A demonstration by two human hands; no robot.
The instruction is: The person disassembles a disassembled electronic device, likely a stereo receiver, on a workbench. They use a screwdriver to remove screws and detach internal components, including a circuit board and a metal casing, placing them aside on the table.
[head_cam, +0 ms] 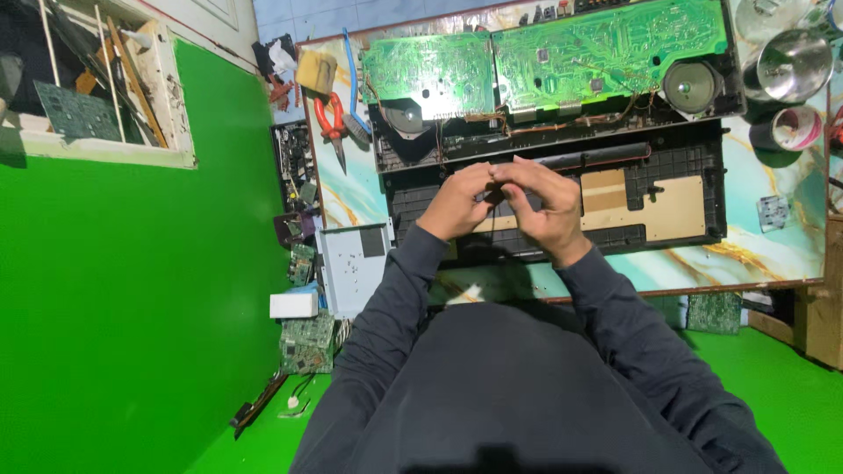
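My left hand [457,204] and right hand [546,204] pinch a small dark part [493,195] together between fingertips; it sits above the open black casing [685,167], mid-worktop.

Bright green wall [114,290] and floor [790,386], marble-patterned table [746,246], cluttered window ledge [97,145].

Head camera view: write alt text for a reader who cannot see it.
Seen from above, a person's left hand and right hand meet, pinching a small dark part over an opened black electronics case on a marbled table. Green circuit boards and red pliers lie beyond.
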